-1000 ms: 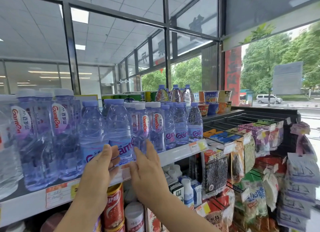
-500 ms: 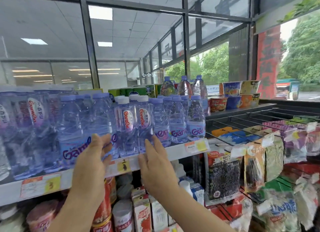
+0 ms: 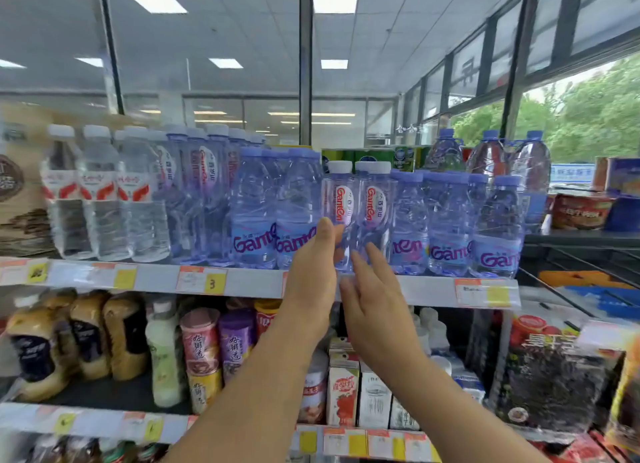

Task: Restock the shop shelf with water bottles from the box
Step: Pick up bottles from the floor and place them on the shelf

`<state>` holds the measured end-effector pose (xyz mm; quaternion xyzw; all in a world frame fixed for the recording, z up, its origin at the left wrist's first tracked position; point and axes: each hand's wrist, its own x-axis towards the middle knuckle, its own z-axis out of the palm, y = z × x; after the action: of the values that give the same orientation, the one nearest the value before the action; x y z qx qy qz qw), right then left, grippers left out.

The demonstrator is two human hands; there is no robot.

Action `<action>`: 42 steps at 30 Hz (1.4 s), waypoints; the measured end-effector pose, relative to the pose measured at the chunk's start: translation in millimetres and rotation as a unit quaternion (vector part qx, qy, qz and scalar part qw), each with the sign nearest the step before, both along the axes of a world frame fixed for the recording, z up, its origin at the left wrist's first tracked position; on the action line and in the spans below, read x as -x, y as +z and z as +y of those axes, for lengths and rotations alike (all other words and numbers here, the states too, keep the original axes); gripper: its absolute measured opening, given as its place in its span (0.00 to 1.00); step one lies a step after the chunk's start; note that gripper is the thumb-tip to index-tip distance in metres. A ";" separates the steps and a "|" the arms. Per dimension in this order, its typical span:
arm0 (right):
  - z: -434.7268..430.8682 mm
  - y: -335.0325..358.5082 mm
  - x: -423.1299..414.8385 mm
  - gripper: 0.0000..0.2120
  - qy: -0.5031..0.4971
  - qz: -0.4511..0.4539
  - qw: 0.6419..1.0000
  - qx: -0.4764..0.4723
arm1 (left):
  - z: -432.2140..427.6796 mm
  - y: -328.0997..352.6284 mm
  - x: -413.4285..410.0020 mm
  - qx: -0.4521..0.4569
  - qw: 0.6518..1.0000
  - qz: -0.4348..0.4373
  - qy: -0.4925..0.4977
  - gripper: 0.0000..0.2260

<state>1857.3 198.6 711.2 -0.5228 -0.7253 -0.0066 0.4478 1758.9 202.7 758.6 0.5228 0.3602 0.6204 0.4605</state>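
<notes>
The top shelf holds a long row of purple-tinted water bottles. Two slim white-capped bottles stand in the middle at the front edge. My left hand is raised flat, fingers against the lower left side of the nearer slim bottle, not wrapped around it. My right hand is open just below and right of that bottle, fingers spread toward its base. No box is in view.
Clear bottles with red labels stand at the shelf's left. Large water jugs and noodle cups sit behind on the right. Canned drinks and cartons fill the lower shelf; snack bags hang at right.
The view has swung left, so the bottles now sit centred. Both hands have come closer together at the slim white-capped bottles.
</notes>
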 end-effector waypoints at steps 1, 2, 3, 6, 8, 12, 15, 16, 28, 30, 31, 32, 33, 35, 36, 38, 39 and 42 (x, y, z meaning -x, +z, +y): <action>0.3 -0.6 1.6 0.24 0.007 0.000 1.000 0.002 | -2.0 0.5 1.7 0.002 1.000 0.001 0.001 0.22; 0.5 -1.2 3.2 0.24 0.012 0.000 1.000 0.005 | -4.9 0.5 4.3 0.003 1.000 0.000 0.001 0.23; 0.7 -2.1 5.2 0.24 0.016 0.001 1.000 0.009 | -8.0 0.2 7.7 0.005 1.000 -0.002 0.002 0.24; -3.1 -4.7 13.6 0.24 0.026 0.011 1.000 0.013 | -19.2 -5.3 23.4 0.005 1.000 -0.004 0.011 0.25; -7.6 -5.0 22.4 0.24 0.040 0.019 0.999 0.015 | -25.5 -10.4 36.8 -0.003 1.000 -0.006 0.027 0.25; -20.3 -1.7 46.4 0.24 0.047 0.018 0.999 0.019 | -39.0 -12.8 66.8 -0.003 0.999 0.007 0.054 0.26; -31.6 3.8 68.5 0.24 0.044 0.019 0.999 0.014 | -52.7 -7.9 90.6 -0.010 0.999 0.008 0.051 0.29; -35.3 5.6 76.4 0.24 0.040 0.019 0.999 0.009 | -58.3 -6.7 99.2 -0.014 0.999 0.009 0.052 0.31; -102.0 7.4 206.3 0.24 -0.044 0.051 0.998 0.001 | -116.4 -13.8 252.8 -0.027 0.999 0.010 -0.020 0.24; -115.2 5.4 224.8 0.23 -0.054 0.058 0.997 0.012 | -124.7 -15.0 277.3 -0.024 0.999 0.002 -0.040 0.27; -120.7 3.9 232.8 0.23 -0.060 0.054 0.997 0.019 | -128.0 -16.4 287.2 -0.019 0.999 0.001 -0.049 0.30; -125.8 2.5 240.0 0.23 -0.065 0.050 0.996 0.024 | -131.1 -18.4 295.7 -0.016 0.998 0.003 -0.057 0.32; -130.7 1.8 246.6 0.23 -0.069 0.047 0.996 0.027 | -134.3 -20.2 302.9 -0.016 0.998 0.004 -0.062 0.33; -138.9 2.5 257.9 0.23 -0.074 0.045 0.996 0.027 | -139.5 -22.0 313.7 -0.017 0.998 0.004 -0.066 0.34; -142.3 3.9 262.9 0.24 -0.076 0.045 0.996 0.027 | -141.5 -21.6 317.9 -0.017 0.998 0.004 -0.068 0.34; -148.2 6.8 270.9 0.24 -0.079 0.045 0.995 0.028 | -145.4 -19.7 325.3 -0.015 0.997 0.004 -0.072 0.33; -151.0 7.5 274.3 0.24 -0.079 0.045 0.995 0.027 | -147.1 -19.7 329.3 -0.013 0.997 0.002 -0.074 0.31; -161.2 3.9 281.0 0.24 -0.080 0.039 0.996 0.028 | -150.8 -28.2 343.9 -0.006 0.998 -0.001 -0.068 0.30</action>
<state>1576.3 37.4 715.1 -0.5912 -0.6628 -0.0017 0.4595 1415.0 51.9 730.4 0.5482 0.3198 0.5905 0.4985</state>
